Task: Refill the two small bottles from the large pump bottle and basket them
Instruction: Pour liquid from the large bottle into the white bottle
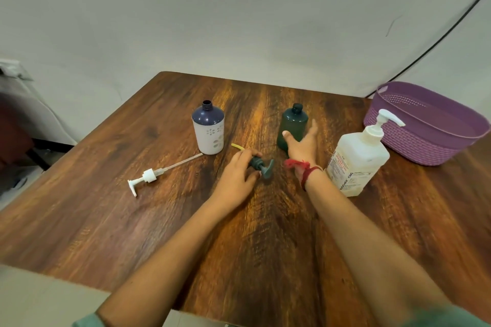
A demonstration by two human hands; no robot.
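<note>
My left hand [237, 168] has its fingers curled over the collar of the dark green pump head [263, 166] and holds it low over the table [265, 233]. The nozzle points toward my right arm and the yellow tube [236, 145] comes out beyond my fingers. My right hand [303, 147] is wide and holds nothing. Its thumb and fingers are spread on the two sides of the dark green bottle [292, 125], but the picture is blurred there, so I cannot tell if they already touch it.

This bottle stands upright just in front of my right hand, with its long axis vertical and its neck, I think, without a cap. The right hand is clearly the nearer one, so I judge that it should close around the body from the front. Nothing stands between the hand and the bottle.

The large pump bottle [358, 159] stands just to the right of my right wrist, with its pump on. I must not knock it with my forearm. Beyond it, further right, is the purple basket [414, 141].

Ahead of my left hand stands the white and navy bottle [208, 133], upright with an open neck. Further left, the white pump [147, 176] lies flat on the table, well apart from both hands.
</note>
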